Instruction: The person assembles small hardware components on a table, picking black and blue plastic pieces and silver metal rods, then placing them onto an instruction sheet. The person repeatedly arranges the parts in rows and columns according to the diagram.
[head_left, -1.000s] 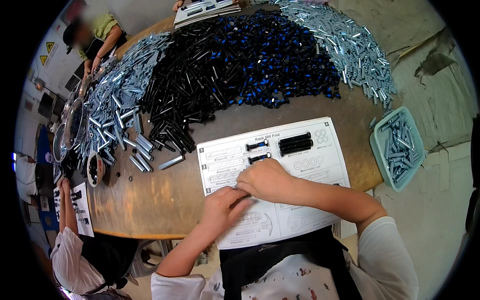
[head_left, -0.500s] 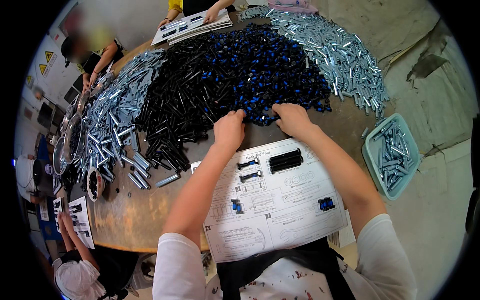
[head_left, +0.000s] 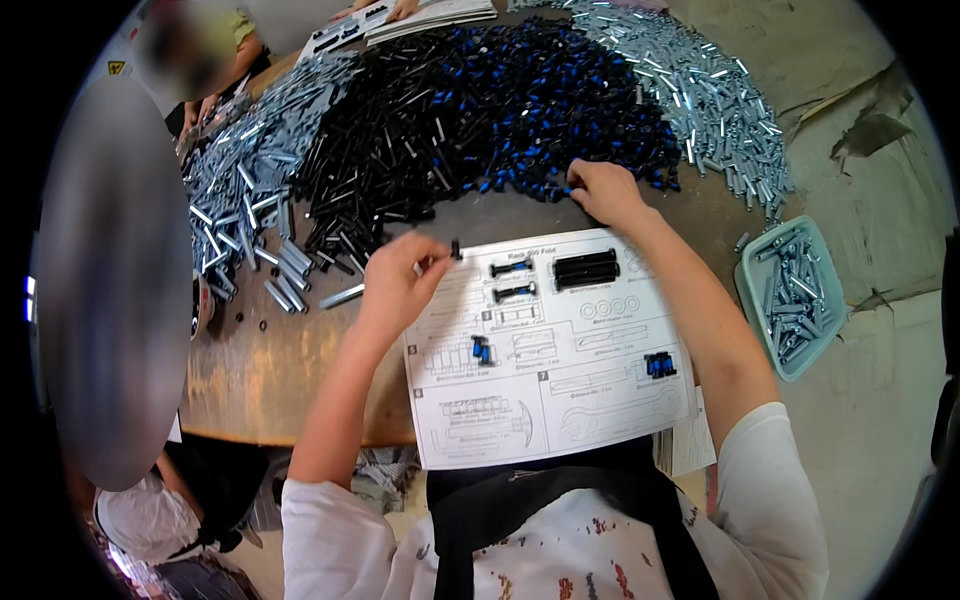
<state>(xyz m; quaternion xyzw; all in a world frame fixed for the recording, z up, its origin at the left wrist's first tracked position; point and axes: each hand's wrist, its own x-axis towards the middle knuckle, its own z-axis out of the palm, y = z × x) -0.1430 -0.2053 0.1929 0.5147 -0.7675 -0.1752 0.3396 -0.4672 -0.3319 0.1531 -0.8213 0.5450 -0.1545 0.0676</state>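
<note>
My left hand (head_left: 405, 285) is closed in a pinch on a small black bolt (head_left: 456, 249), held over the upper left corner of a printed parts sheet (head_left: 480, 340). My right hand (head_left: 610, 193) has its fingers curled at the near edge of a heap of black bolts with blue-coated threads (head_left: 560, 110); what its fingertips grip, if anything, is hidden. On the sheet lie two longer bolts (head_left: 513, 292), a group of black rods (head_left: 586, 269), a pair of short blue-threaded bolts (head_left: 481, 350) and a cluster of similar bolts (head_left: 660, 365).
Heaps of black rods (head_left: 380, 140), silver metal parts (head_left: 270, 140) and silver tubes (head_left: 720, 110) spread over the round table. A pale green basket (head_left: 795, 300) of silver tubes stands at the right. Other people work at the far side and at the left, beside another sheet (head_left: 430, 20).
My left hand has moved left and back from the heap, carrying a bolt to the sheet. My right hand stays at the heap's edge. The view has shifted, and a blurred shape now covers the left.
</note>
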